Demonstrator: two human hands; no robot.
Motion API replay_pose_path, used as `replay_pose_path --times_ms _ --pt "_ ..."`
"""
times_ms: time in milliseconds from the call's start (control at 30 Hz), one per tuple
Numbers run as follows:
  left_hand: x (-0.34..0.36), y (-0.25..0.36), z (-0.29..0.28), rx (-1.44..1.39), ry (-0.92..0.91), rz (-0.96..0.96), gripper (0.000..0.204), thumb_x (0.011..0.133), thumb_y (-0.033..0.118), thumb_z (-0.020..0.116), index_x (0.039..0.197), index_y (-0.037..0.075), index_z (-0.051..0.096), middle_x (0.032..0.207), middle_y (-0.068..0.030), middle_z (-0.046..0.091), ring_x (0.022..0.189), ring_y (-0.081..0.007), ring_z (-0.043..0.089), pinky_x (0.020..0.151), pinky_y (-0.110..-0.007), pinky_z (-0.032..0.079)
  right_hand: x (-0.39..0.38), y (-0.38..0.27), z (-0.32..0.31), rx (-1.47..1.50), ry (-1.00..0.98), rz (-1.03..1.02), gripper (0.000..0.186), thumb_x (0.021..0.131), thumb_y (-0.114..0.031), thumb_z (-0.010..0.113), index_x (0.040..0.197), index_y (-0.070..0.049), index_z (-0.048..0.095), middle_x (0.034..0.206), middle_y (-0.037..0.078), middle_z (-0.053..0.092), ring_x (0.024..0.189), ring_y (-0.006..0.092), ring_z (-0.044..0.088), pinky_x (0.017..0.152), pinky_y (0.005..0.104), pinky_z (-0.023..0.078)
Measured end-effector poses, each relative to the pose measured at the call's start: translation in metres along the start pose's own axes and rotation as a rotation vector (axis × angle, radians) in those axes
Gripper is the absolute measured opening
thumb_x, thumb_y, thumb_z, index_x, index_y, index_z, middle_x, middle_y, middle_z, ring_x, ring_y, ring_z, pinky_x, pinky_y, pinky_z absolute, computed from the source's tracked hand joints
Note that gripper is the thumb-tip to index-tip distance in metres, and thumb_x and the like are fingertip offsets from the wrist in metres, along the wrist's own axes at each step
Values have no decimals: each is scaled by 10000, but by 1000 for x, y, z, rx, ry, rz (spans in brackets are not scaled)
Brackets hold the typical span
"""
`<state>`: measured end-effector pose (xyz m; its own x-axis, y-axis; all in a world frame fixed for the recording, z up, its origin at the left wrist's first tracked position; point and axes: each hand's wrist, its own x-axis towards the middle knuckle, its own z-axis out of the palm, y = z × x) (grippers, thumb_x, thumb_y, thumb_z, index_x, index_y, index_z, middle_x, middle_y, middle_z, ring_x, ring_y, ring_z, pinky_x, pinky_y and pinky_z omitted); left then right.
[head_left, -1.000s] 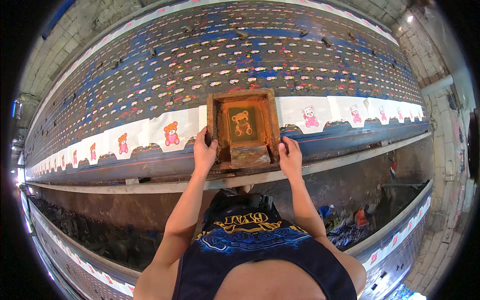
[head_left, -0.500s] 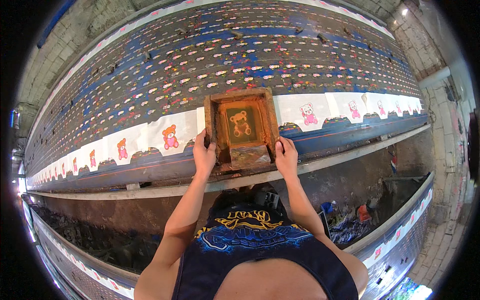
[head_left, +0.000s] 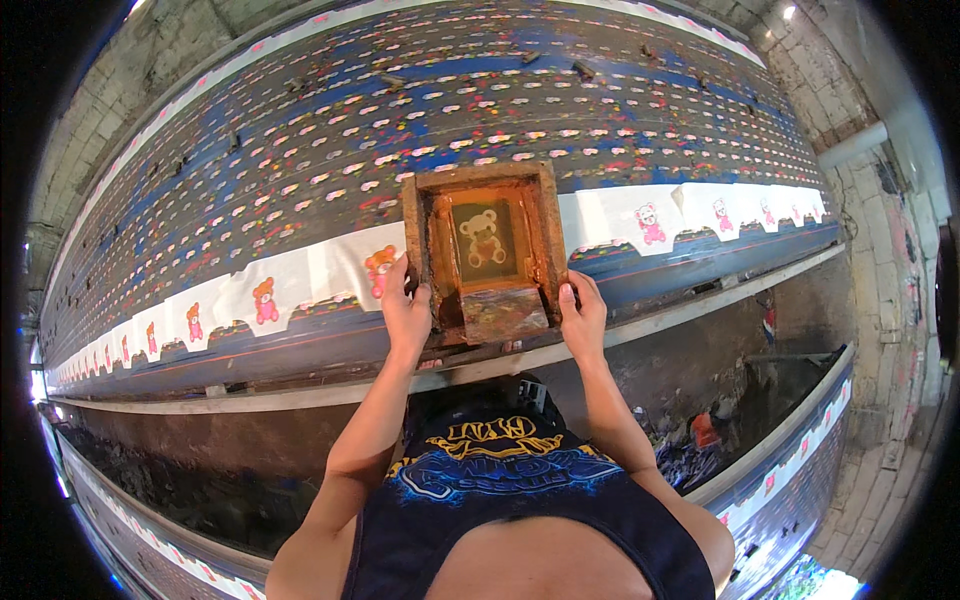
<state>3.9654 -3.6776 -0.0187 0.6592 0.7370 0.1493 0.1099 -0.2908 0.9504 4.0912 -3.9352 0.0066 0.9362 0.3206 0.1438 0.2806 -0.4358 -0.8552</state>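
Observation:
Both of my hands hold a wooden-sided screen printing frame [head_left: 553,230] with a pale bear stencil in its dark mesh. My left hand [head_left: 407,313] grips its near left corner, my right hand [head_left: 582,312] the near right corner, thumbs on top. A flat brownish block [head_left: 505,315] rests at the near end inside the frame. Under and around the frame runs a row of white cloth pieces [head_left: 335,262]. Left of it a bear print [head_left: 265,300] shows orange-brown and pink; on the right, a bear print [head_left: 650,223] has pink and outline only. Whether the frame touches the cloth is unclear.
A long, paint-spotted printing table [head_left: 480,110] stretches across, with small dark pieces [head_left: 583,70] on its far part. A pale rail [head_left: 300,400] edges its near side. Behind me stands another table [head_left: 800,480] with printed cloth. A block wall [head_left: 870,230] rises at right.
The frame has moved right along the row and looks larger, closer to me. A bear with orange-brown colour now shows partly beside my left hand. Both hands keep their hold.

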Motion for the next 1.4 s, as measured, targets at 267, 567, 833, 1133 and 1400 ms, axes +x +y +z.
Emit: replay_pose_path --times_ms 267,567,833,1133,1400 --pt "-17 17 82 129 -2 -34 551 833 -76 593 1378 -69 510 1284 -194 587 1192 -309 598 1024 -358 468 33 44 -68 -36 -77 -4 442 1013 -312 604 1244 64 626 1223 214 643 1111 396 636 949 437 502" --pt "-21 22 88 179 -9 -64 558 808 -52 587 1362 -86 524 1241 -210 604 1153 -348 613 1018 -379 473 41 59 -80 -12 -171 1 476 999 -323 622 1256 77 615 1245 227 625 1130 401 628 971 443 497" --pt "-22 18 87 247 -35 -106 568 813 -37 589 1375 -94 524 1275 -228 599 1199 -363 604 1040 -382 460 40 40 -93 -110 -216 -226 488 885 -274 750 1247 29 626 1265 185 600 1183 404 575 990 476 476" --pt "-19 22 85 240 -77 -111 580 814 -42 587 1387 -89 509 1293 -226 590 1219 -379 585 1053 -393 452 34 -5 -72 -403 -547 -664 389 764 -109 747 1131 -13 662 1191 111 625 1145 314 557 973 497 442" --pt "-18 23 83 291 -89 -90 579 813 -34 593 1382 -94 504 1287 -245 576 1208 -414 574 1043 -419 456 45 -8 -55 -310 -494 -596 330 713 -5 677 1043 -3 668 1089 142 665 1048 327 605 939 439 501"
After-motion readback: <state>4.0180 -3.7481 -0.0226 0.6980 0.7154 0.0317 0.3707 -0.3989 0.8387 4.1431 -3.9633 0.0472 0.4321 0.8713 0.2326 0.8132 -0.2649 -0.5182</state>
